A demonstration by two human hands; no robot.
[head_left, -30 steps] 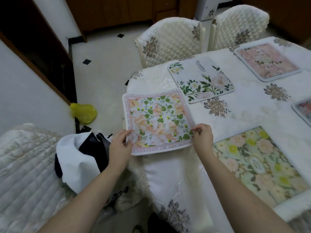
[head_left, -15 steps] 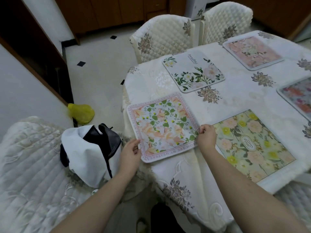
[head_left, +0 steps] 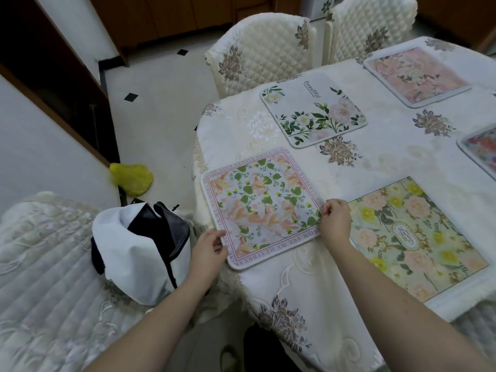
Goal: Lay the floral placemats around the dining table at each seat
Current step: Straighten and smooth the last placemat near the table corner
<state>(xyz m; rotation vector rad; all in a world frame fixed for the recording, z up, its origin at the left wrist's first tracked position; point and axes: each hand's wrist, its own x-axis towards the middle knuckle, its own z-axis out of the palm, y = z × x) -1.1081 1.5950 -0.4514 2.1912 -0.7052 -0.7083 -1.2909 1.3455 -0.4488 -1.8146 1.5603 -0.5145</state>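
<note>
A peach-and-green floral placemat (head_left: 264, 208) lies flat at the rounded end of the dining table (head_left: 375, 157). My left hand (head_left: 209, 248) pinches its near left corner and my right hand (head_left: 335, 221) pinches its near right corner. A yellow-flowered placemat (head_left: 413, 237) lies just right of it. A white placemat with green leaves (head_left: 314, 108) sits farther back, a pink one (head_left: 418, 75) at the far right. Another reddish placemat (head_left: 483, 149) is cut off by the right edge.
Two quilted cream chairs (head_left: 260, 49) (head_left: 373, 25) stand behind the table. A third cream chair (head_left: 45, 269) at my left carries a white-and-black bag (head_left: 139, 251). A yellow plastic bag (head_left: 131, 178) lies on the floor by the wall.
The peach-and-green placemat has come down from hanging over the table's end to lying flat on it, a little farther in. Both hands keep hold of its near corners.
</note>
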